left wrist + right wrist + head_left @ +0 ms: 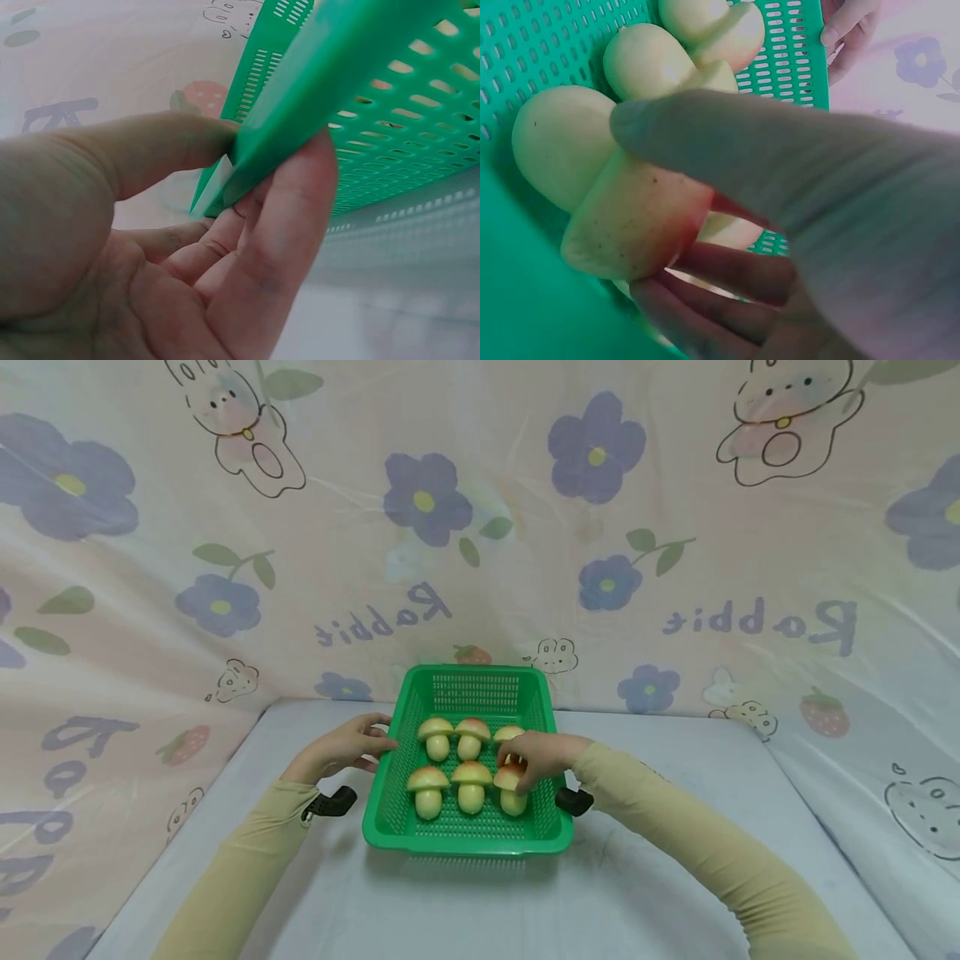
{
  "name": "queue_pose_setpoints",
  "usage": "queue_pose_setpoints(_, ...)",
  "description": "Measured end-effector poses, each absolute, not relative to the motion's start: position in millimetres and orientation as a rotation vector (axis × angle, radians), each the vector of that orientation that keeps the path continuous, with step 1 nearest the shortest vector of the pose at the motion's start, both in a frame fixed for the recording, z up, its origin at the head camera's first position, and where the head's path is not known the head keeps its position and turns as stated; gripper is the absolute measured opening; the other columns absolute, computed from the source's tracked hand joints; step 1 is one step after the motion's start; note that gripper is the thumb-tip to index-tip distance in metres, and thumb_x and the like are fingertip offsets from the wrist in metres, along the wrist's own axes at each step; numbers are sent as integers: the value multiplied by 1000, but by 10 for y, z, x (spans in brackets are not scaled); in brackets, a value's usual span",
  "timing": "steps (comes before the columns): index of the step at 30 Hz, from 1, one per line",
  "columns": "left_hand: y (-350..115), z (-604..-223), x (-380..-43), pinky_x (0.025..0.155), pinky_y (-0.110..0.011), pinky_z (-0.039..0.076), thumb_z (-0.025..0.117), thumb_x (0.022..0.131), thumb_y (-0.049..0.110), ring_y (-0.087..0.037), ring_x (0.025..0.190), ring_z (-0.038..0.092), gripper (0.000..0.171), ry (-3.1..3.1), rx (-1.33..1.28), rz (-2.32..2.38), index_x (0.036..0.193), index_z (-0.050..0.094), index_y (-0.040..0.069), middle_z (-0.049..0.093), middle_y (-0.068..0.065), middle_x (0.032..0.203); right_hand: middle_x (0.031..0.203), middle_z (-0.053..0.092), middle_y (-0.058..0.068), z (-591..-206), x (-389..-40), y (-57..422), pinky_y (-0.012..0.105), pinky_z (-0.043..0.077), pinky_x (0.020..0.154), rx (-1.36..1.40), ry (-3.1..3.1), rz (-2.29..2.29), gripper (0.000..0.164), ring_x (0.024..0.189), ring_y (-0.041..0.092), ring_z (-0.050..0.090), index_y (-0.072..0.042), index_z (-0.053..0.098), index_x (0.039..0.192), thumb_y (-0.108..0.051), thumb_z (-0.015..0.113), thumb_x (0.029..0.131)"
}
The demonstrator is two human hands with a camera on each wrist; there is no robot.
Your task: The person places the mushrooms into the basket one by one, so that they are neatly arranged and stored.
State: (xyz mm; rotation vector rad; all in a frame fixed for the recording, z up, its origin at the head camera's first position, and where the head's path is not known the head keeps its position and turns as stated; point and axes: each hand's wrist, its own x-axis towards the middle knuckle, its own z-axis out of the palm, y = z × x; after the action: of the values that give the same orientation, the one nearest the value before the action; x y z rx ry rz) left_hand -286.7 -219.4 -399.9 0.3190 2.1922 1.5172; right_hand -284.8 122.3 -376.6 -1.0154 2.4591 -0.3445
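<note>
A green plastic basket [468, 845] stands on the table and holds several pale yellow mushrooms with reddish caps, laid in two rows of three. My left hand [341, 749] pinches the basket's left rim [289, 112], thumb on one side and fingers on the other. Over the right side of the basket, my right hand [542, 753] grips the front-right mushroom [513, 802]. The right wrist view shows the thumb lying across that mushroom [634, 217], with the fingers around its cap. Behind it, the back-right mushroom [510, 732] is partly hidden by the hand.
The white table [675, 877] extends to both sides of the basket and in front of it. A printed curtain [510, 568] with flowers and rabbits hangs close behind the basket and along the sides. Black wrist cameras [333, 802] sit by both cuffs.
</note>
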Motion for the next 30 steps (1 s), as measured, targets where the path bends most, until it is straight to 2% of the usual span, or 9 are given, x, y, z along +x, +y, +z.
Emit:
queue_pose_setpoints(7, -2199, -3985, -2859, 73, -38, 57, 57, 97, 13, -25, 85, 64, 58, 2198, 324, 1518, 145, 26, -2, 58, -21, 108, 99, 61, 7, -3796, -2857, 1220, 31, 50, 78, -1073, 2468, -349, 26, 94, 23, 58, -6, 64, 107, -3, 72, 83)
queue_pose_setpoints(30, -2177, -3976, -2848, 72, -37, 57, 58, 97, 13, -24, 84, 64, 57, 2204, 310, 1504, 143, 28, -2, 59, -20, 106, 103, 62, 10, -3786, -2835, 1226, 31, 50, 78, -1035, 2472, -328, 33, 91, 21, 60, -5, 64, 111, -6, 77, 81)
